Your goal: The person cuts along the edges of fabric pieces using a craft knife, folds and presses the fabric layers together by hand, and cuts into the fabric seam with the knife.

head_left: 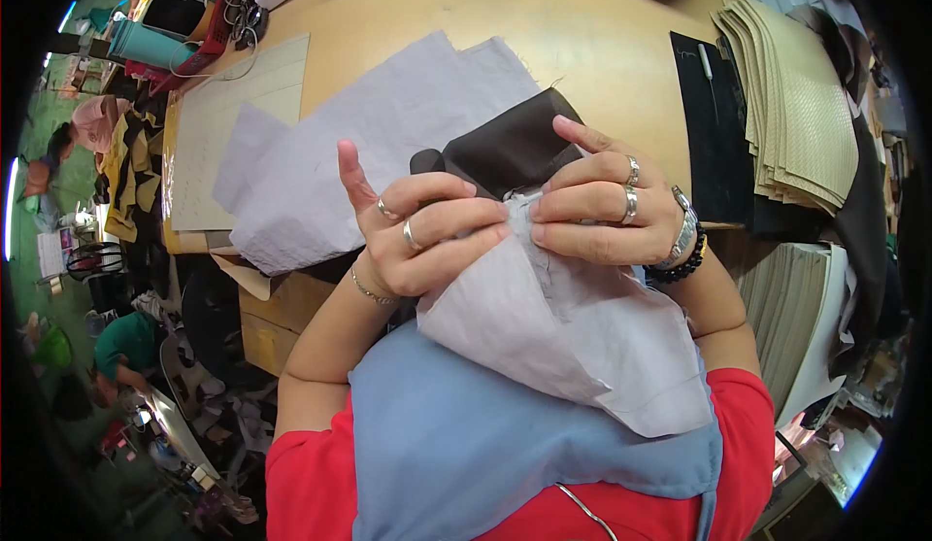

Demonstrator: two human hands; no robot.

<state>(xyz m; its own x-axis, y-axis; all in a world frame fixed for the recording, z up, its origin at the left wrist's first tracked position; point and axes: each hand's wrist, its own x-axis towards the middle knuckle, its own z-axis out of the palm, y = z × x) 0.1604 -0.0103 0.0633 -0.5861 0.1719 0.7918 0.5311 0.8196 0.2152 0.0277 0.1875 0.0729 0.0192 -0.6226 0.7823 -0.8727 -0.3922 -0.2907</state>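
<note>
Both hands meet over the table's front edge, gripping a light grey-lilac cloth (515, 308) at a gathered seam. My left hand (417, 225) has its fingers closed on the cloth's left side, thumb raised. On the right side of the seam, my right hand (607, 201) pinches the same cloth, its thumb lifted as well. The cloth hangs down over a blue apron (466, 424). Just beyond the fingertips is a dark brown fabric piece (515, 143), partly hidden by the hands. Under it, a larger lilac cloth (379, 114) is spread on the wooden table (592, 46).
Stacked patterned cream sheets (791, 104) lie at the right, beside a white pen (705, 61) on black material (694, 143). Paper (233, 123) and a teal cylinder (150, 44) are at the left. A person in green (126, 342) is at the far left.
</note>
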